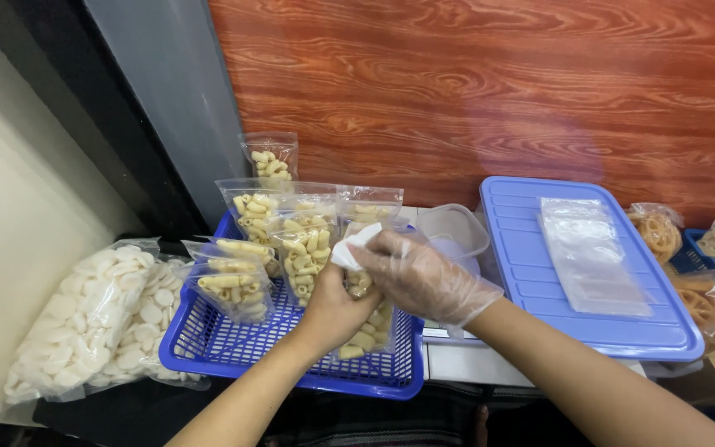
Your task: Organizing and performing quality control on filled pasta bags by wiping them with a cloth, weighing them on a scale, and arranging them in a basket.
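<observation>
While both hands (378, 285) pinch pouch (363, 319), wrists angled inward

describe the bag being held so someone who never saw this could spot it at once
Start at the blue plastic basket below the red wood-grain wall. At its right end both hands meet: the bare left hand and the right hand in a clear glove pinch the top of one small clear bag of pale tube snacks. Unlike the sealed bags standing beside it, only this one is in hand.
</observation>
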